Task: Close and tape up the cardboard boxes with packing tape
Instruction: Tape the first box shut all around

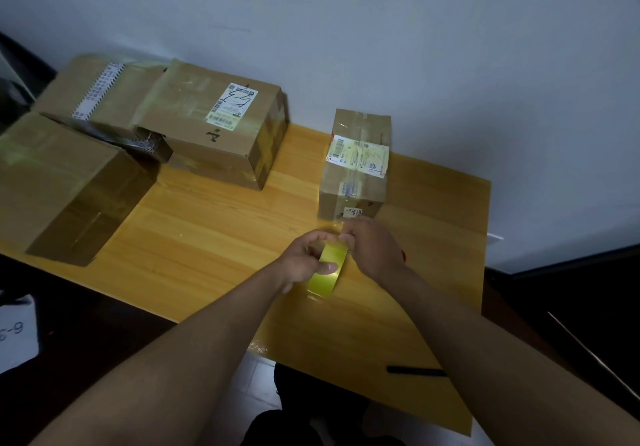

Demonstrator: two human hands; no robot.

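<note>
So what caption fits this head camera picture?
Both hands hold a yellow tape roll before a small cardboard box on the table.

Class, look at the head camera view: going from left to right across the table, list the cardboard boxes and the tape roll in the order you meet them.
Plain box at the near left → large box with a white label → yellow-green tape roll, held in both hands → small labelled box.
</note>
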